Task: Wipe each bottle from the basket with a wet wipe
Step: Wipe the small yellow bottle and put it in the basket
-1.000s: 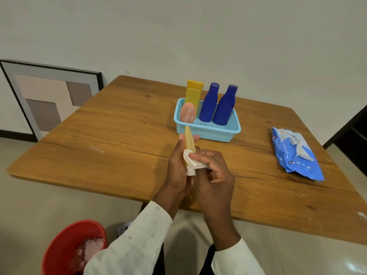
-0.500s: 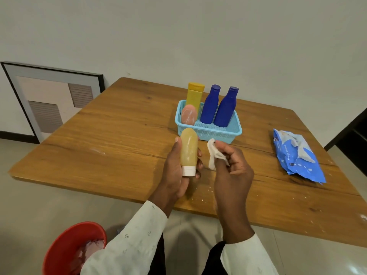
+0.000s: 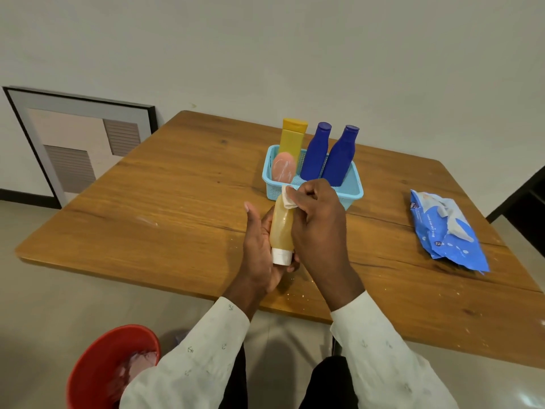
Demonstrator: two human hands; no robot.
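Observation:
My left hand (image 3: 259,246) holds an amber tube bottle (image 3: 282,228) with its white cap (image 3: 281,257) pointing toward me, fingers wrapped behind it and thumb raised. My right hand (image 3: 317,219) pinches a crumpled white wet wipe (image 3: 288,197) and presses it against the far end of that bottle. Just beyond my hands stands a light blue basket (image 3: 352,191) holding a yellow bottle (image 3: 291,138), two dark blue bottles (image 3: 315,152) (image 3: 340,156) and a pink tube (image 3: 283,167).
A blue pack of wet wipes (image 3: 448,231) lies on the wooden table (image 3: 165,202) to the right. A red bin (image 3: 101,364) with used wipes sits on the floor at lower left. A framed picture (image 3: 79,146) leans against the wall.
My right hand came off the cap end, swung out to the right, then brought the wipe onto the bottle's far end. The left hand turned the bottle to show its broad side.

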